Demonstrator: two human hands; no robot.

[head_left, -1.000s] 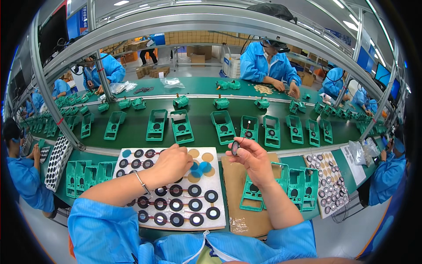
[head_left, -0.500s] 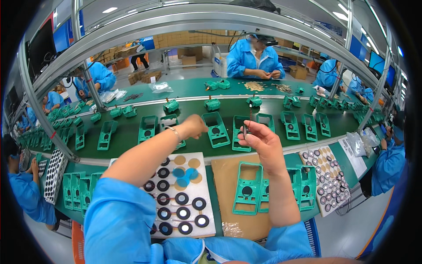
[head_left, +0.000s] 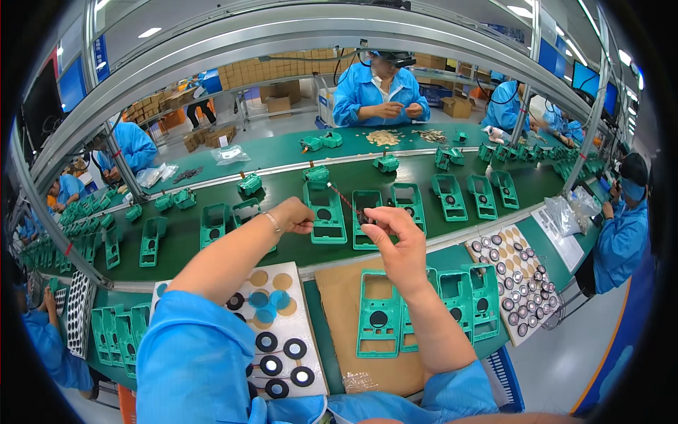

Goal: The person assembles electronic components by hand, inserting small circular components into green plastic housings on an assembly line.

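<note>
My right hand (head_left: 399,237) pinches a small black round speaker (head_left: 364,218) with thin red-and-black wires. The wires slant up and left to a small white plug. My left hand (head_left: 293,216), a band at its wrist, is closed just left of it, fingertips pressed together; whatever they hold is hidden. Behind both hands, green plastic housings (head_left: 328,230) stand in a row on the dark green belt. Below my right forearm, more green housings (head_left: 378,345) with black round parts in them lie on a brown cardboard sheet (head_left: 335,297).
A white foam board (head_left: 311,378) at left front carries black ring-shaped speakers, tan discs and blue translucent discs. Another board (head_left: 512,300) of round parts lies at right. A metal frame rail (head_left: 282,35) crosses above. Across the belt, a person in blue (head_left: 381,95) works.
The whole view has swung slightly. My left hand, blurred before, now looks steadier beside the speaker. The wires, upright before, now lean left toward the left hand's side.
</note>
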